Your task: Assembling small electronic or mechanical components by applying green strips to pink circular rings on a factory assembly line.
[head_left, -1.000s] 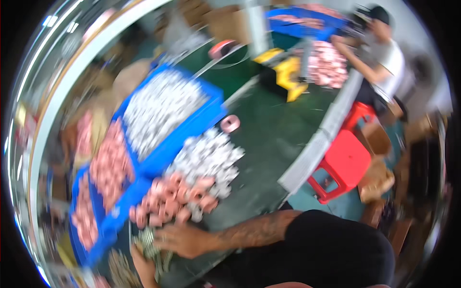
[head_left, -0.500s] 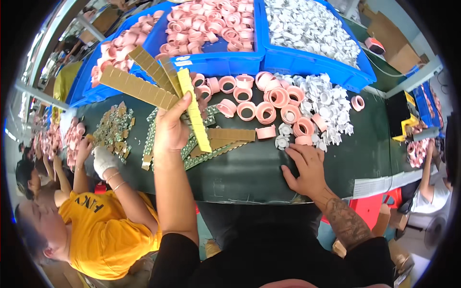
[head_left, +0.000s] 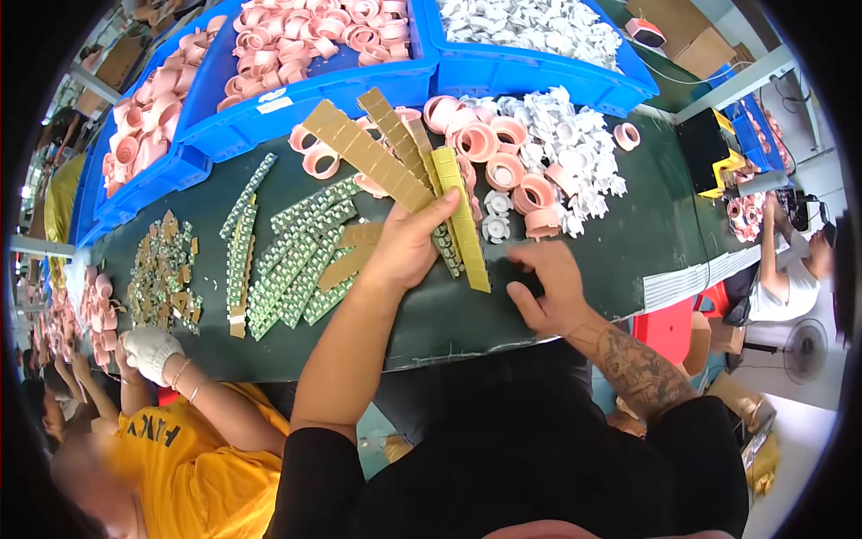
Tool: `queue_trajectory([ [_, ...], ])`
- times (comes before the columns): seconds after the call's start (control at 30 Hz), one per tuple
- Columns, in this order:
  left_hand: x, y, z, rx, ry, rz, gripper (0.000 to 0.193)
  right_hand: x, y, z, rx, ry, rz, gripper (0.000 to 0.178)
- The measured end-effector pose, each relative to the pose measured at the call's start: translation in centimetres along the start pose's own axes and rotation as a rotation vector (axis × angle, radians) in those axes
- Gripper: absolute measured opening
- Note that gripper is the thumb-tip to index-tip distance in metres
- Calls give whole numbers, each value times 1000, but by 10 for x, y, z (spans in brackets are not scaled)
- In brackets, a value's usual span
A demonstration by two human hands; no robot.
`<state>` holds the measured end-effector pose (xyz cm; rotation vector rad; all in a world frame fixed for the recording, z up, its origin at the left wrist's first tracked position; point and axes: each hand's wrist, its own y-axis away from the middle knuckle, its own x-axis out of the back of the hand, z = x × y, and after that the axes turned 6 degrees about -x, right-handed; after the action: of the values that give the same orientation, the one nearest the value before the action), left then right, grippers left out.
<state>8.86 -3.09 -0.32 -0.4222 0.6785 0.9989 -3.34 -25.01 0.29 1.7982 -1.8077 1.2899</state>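
Observation:
My left hand (head_left: 409, 244) grips a fanned bunch of circuit board strips (head_left: 370, 160), gold-brown side up, with one yellower strip hanging down at the right. My right hand (head_left: 552, 286) is just right of the strips, thumb and fingers apart, and holds nothing. Beyond its fingertips lie two grey caps (head_left: 496, 205) and a pink ring (head_left: 541, 224). To the left of my left hand, more circuit board strips (head_left: 292, 278) lie green side up in loose rows, some showing brown backs.
Blue bins with pink rings (head_left: 355, 97) and white parts (head_left: 548, 74) line the far side. White parts (head_left: 584, 171) are heaped on the dark green table (head_left: 431, 346). Left is a pile of small board pieces (head_left: 162, 274), near a co-worker's gloved hand (head_left: 151, 352).
My left hand has carried the strips rightward, uncovering the board strips on the table. My right hand has drawn back slightly from the grey caps. The whole view has shifted.

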Motion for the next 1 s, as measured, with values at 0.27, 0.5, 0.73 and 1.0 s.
queue_trajectory([
  [0.27,-8,-2,0,-176,-79,118,39,-21,-40,-34,-398,-407,-55,44],
  [0.5,-16,6,5,-79,-14,55,46,-13,-48,-50,-595,-966,-33,38],
  [0.73,-26,7,7,-50,38,15,42,6,-52,-48,-130,128,269,45],
  [1.0,-30,12,4,-140,9,91,44,-6,-44,-59,-89,429,86,63],
])
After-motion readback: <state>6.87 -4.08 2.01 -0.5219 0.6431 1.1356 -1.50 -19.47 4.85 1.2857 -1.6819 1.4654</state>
